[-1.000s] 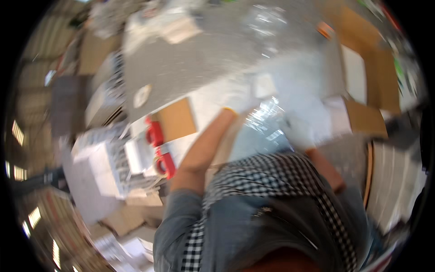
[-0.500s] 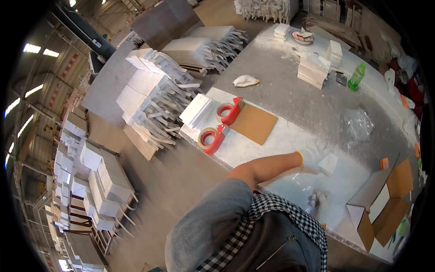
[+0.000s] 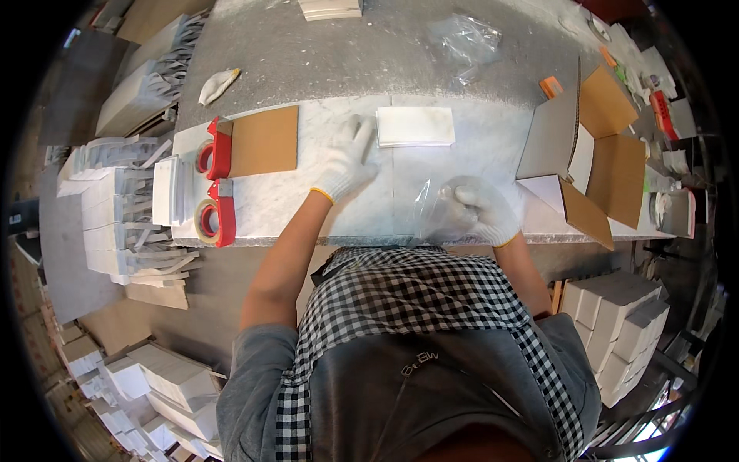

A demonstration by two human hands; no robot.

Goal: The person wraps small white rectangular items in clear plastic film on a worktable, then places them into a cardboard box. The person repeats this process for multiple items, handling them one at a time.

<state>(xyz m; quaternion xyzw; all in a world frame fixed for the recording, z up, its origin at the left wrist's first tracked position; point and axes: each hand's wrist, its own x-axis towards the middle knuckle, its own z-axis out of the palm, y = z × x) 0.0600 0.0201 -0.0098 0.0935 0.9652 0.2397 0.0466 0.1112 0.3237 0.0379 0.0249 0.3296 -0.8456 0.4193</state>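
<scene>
Head view: left hand (image 3: 350,158) resting half-spread beside white slab stack (image 3: 416,126); right hand (image 3: 483,209) pinching clear plastic bag (image 3: 433,214), ideally lightly.

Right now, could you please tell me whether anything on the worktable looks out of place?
A white, yellow-edged fabric glove lies alone on the grey tabletop, odd since the left hand and right hand are both gloved; crumpled clear plastic film lies farther right.
</scene>
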